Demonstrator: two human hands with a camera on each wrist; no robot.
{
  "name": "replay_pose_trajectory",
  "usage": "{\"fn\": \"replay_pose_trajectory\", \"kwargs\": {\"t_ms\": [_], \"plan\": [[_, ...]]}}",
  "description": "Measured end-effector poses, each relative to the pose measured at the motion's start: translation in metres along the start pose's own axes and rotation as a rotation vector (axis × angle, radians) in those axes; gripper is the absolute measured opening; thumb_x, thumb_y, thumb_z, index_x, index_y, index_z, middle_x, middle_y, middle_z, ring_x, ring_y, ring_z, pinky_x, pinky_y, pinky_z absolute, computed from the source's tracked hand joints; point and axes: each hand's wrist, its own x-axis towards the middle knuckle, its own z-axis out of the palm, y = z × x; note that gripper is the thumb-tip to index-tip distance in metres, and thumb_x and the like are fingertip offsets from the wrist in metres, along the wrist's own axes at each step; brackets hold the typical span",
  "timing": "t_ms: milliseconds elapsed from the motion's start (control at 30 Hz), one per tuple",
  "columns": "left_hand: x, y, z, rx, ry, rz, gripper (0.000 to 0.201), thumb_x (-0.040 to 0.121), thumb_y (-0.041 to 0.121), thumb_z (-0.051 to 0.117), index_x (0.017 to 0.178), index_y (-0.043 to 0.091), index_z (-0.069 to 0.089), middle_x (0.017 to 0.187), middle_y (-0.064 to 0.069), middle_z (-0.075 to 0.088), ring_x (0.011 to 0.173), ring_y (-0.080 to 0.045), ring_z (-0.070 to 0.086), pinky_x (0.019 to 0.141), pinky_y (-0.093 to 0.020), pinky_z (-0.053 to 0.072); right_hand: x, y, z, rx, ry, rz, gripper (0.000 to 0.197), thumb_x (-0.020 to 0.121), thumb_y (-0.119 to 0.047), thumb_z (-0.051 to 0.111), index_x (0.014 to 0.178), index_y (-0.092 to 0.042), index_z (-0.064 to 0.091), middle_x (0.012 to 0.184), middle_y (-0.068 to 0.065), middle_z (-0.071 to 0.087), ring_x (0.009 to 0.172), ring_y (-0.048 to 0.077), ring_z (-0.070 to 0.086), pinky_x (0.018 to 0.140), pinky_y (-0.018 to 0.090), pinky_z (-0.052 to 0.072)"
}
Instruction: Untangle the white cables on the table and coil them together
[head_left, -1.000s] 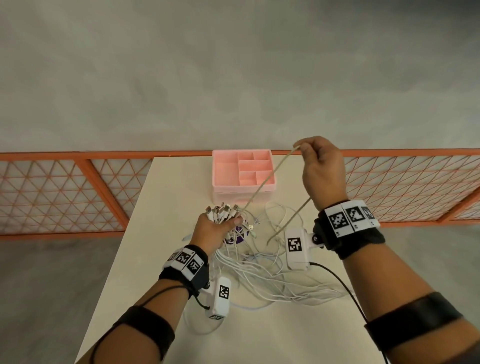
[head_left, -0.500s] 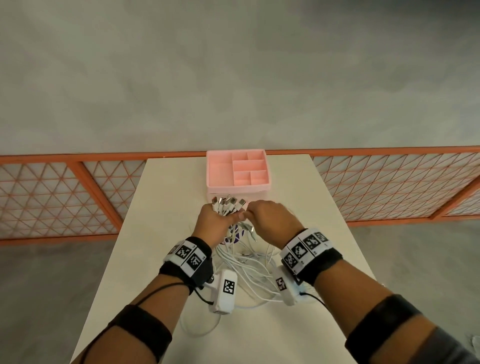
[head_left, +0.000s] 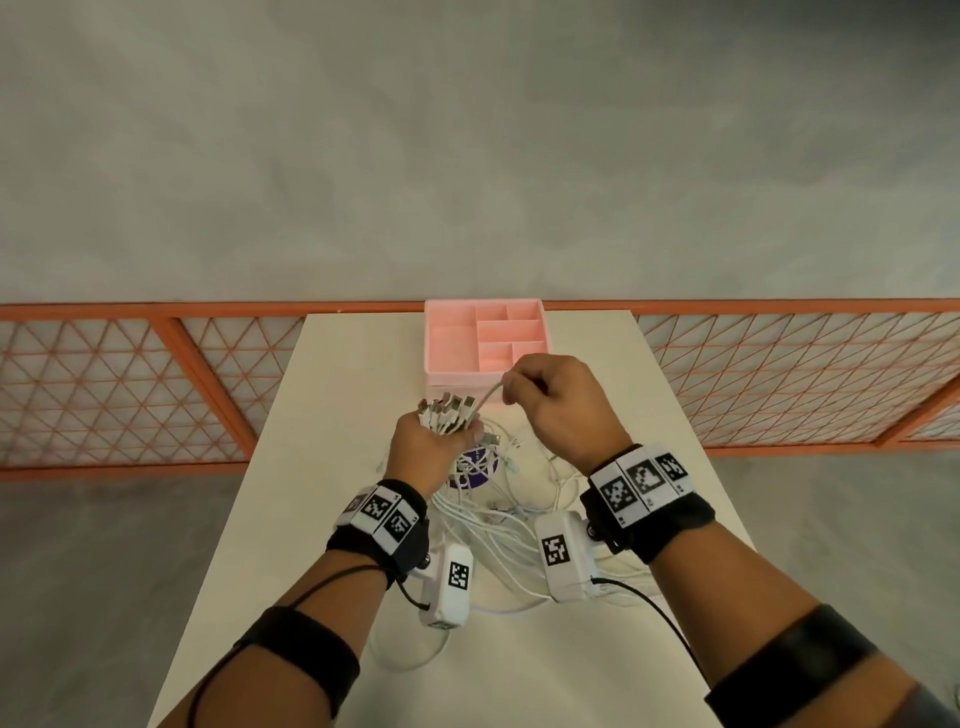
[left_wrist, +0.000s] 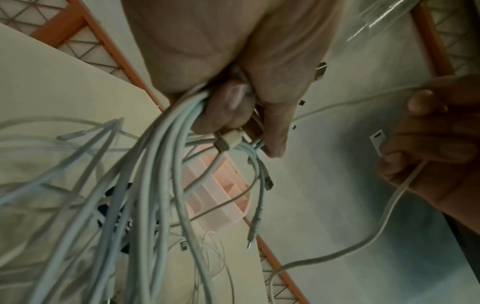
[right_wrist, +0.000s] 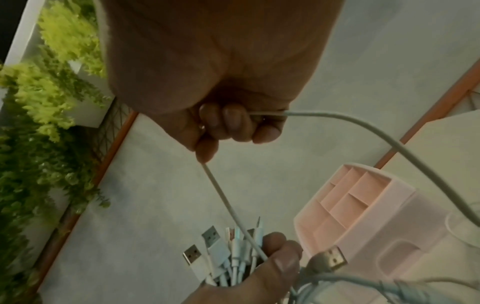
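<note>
White cables (head_left: 498, 525) cover a purple label (head_left: 475, 470), writing unreadable.

Your left hand (head_left: 427, 451) covers where the bundled white cables (head_left: 498, 530) cross its palm; only the plug ends (head_left: 448, 411) stick out. The purple item (head_left: 475, 470) under the tangle is mostly buried, can't identify it. In the left wrist view the near strands (left_wrist: 109, 205) are blurred and run off the bottom edge. Your right hand (right_wrist: 223, 86) hides how the single cable (right_wrist: 363, 131) loops through its fingers.
</note>
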Motion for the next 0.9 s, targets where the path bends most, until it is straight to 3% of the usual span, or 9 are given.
{"fn": "replay_pose_trajectory", "kwargs": {"t_ms": [133,233,367,467,533,600,667,767,900], "plan": [[0.005,0.01,0.001,0.03,-0.014,0.028,0.028,0.07,0.011,0.09,0.087,0.015,0.068,0.088,-0.004,0.077,0.083,-0.019,0.073,0.083,-0.027,0.059,-0.002,0.004,-0.007,0.128,0.146,0.053,0.025,0.089,-0.006,0.059,0.065,-0.003,0.064,0.043,-0.012,0.046,0.043,0.005,0.039,0.047,0.017,0.03],[-0.001,0.009,0.001,0.067,-0.045,0.042,0.036,0.067,0.018,0.092,0.084,0.022,0.061,0.081,0.007,0.07,0.07,-0.004,0.067,0.059,-0.007,0.048,0.0,0.002,-0.018,0.24,0.222,0.057,0.025,0.088,-0.002,0.057,0.065,-0.002,0.064,0.052,-0.006,0.052,0.048,0.008,0.038,0.05,0.023,0.031],[-0.005,-0.004,-0.002,0.116,-0.074,0.026,0.039,0.062,0.021,0.095,0.09,0.013,0.069,0.086,0.003,0.076,0.084,-0.015,0.073,0.07,-0.017,0.051,0.007,0.014,-0.034,0.237,0.232,0.133,0.028,0.092,-0.009,0.057,0.068,-0.011,0.07,0.064,0.013,0.062,0.055,0.016,0.043,0.059,0.029,0.035],[-0.006,-0.007,-0.005,0.099,-0.048,0.018,0.04,0.064,0.019,0.094,0.091,0.016,0.065,0.085,0.002,0.072,0.081,-0.016,0.069,0.069,-0.015,0.051,0.011,0.039,-0.041,0.152,0.225,0.244,0.025,0.092,-0.01,0.056,0.074,-0.011,0.072,0.053,-0.001,0.057,0.047,0.014,0.04,0.055,0.026,0.034],[-0.009,-0.005,-0.007,0.087,-0.025,0.025,0.037,0.067,0.016,0.092,0.087,0.019,0.061,0.078,0.006,0.068,0.073,-0.012,0.064,0.06,-0.008,0.047,0.011,0.056,-0.044,0.01,0.169,0.312,0.024,0.093,-0.007,0.052,0.084,-0.013,0.073,0.054,-0.013,0.057,0.043,0.008,0.042,0.051,0.023,0.033],[-0.01,-0.005,-0.008,0.097,-0.044,0.05,0.035,0.066,0.016,0.092,0.089,0.015,0.066,0.081,0.005,0.073,0.077,-0.013,0.069,0.064,-0.01,0.049,0.009,0.067,-0.04,-0.202,0.041,0.357,0.03,0.091,-0.002,0.045,0.094,-0.015,0.072,0.073,-0.005,0.064,0.054,0.011,0.052,0.053,0.022,0.036],[-0.007,-0.007,-0.007,0.126,-0.064,0.076,0.039,0.064,0.019,0.094,0.094,0.013,0.07,0.09,0.001,0.077,0.086,-0.013,0.073,0.075,-0.017,0.052,0.006,0.065,-0.031,-0.358,-0.096,0.333,0.035,0.087,0.001,0.043,0.1,-0.016,0.071,0.089,0.002,0.067,0.071,0.017,0.058,0.064,0.023,0.041],[-0.006,-0.004,0.004,0.176,-0.086,0.106,0.04,0.065,0.018,0.093,0.097,0.013,0.07,0.09,0.003,0.076,0.085,-0.01,0.071,0.075,-0.018,0.052,-0.001,0.046,-0.006,-0.445,-0.267,0.176,0.031,0.088,-0.005,0.045,0.103,-0.014,0.07,0.105,0.005,0.07,0.095,0.023,0.064,0.083,0.033,0.051],[-0.008,0.004,0.011,0.159,-0.162,0.025,0.017,0.08,0.017,0.082,0.079,0.017,0.066,0.053,0.015,0.061,0.045,-0.001,0.054,0.048,-0.016,0.04,0.0,0.036,0.017,-0.522,-0.34,0.097,0.027,0.095,-0.028,0.051,0.091,-0.007,0.068,0.089,0.009,0.07,0.082,0.027,0.063,0.067,0.032,0.047]]}}
